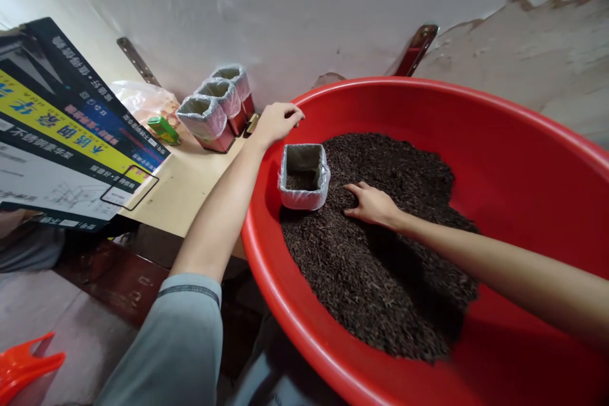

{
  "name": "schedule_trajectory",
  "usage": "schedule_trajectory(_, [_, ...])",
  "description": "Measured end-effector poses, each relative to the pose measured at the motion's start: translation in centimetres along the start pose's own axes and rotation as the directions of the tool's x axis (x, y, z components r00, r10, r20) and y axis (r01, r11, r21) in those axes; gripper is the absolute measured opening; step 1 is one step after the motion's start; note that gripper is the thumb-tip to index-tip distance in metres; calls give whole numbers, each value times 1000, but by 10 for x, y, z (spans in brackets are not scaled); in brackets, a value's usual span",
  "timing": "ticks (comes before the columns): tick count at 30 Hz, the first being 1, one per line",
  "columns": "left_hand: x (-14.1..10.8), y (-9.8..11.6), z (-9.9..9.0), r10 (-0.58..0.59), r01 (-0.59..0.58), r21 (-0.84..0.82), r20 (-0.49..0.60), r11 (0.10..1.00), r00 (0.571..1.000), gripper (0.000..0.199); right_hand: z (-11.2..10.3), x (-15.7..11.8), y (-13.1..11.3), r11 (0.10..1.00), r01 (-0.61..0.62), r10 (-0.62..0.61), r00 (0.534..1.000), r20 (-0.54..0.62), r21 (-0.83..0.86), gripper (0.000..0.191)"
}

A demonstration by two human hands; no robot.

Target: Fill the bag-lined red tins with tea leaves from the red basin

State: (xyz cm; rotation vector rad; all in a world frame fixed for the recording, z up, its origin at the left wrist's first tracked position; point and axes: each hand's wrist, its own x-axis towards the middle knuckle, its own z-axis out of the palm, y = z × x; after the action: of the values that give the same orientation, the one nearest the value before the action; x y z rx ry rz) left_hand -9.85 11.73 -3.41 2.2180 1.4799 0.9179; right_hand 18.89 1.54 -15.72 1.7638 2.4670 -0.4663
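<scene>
Right fingers [354, 189] parted | loose dark flakes [328, 266] beneath | square plastic-lined container [304, 200]

The red tub [523, 171] and right forearm [480, 257] run out of frame.

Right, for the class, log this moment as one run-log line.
left hand: at rim of red tub; right hand: open, at dark loose material; lined container: inside tub, dark contents; three lined containers: on table

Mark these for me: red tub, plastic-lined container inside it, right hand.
Red tub [518, 193], head view: bare inner wall.
Plastic-lined container [304, 199], head view: lined side facing the camera.
Right hand [374, 205], head view: back of the hand.
</scene>
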Motion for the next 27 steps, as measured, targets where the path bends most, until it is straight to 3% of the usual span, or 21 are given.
schedule_trajectory(5, [2, -1, 2, 0, 0, 39, 4, 999, 1000, 24, -8, 5, 10, 985, 60, -39, 991, -128, 159, 65])
schedule_trajectory(9, [2, -3, 3, 7, -7, 16, -10, 1000, 1000, 23, -37, 11, 13, 876, 139, 15, 949, -315, 462, 52])
schedule_trajectory(12, [2, -4, 3, 9, -9, -6, -13, 1000, 1000, 21, -68, 20, 1, 672, 317, 85, 865, -494, 670, 46])
schedule_trajectory(15, [2, -4, 4, 5, -5, -5, -17, 1000, 1000, 22, -92, 31, -30, 365, 564, 77, 775, -628, 741, 50])
schedule_trajectory(18, [2, -3, 3, 6, -5, 8, -15, 1000, 1000, 22, -101, 40, -71, 185, 646, 86, 740, -667, 741, 51])
schedule_trajectory(22, [1, -3, 3, 28, -27, 16, -18, 999, 999, 24, -92, 50, -113, 167, 673, 133, 709, -693, 721, 55])
schedule_trajectory(27, [2, -3, 2, 30, -29, 39, -20, 999, 999, 24, -77, 61, -120, 185, 701, 181, 665, -724, 689, 57])
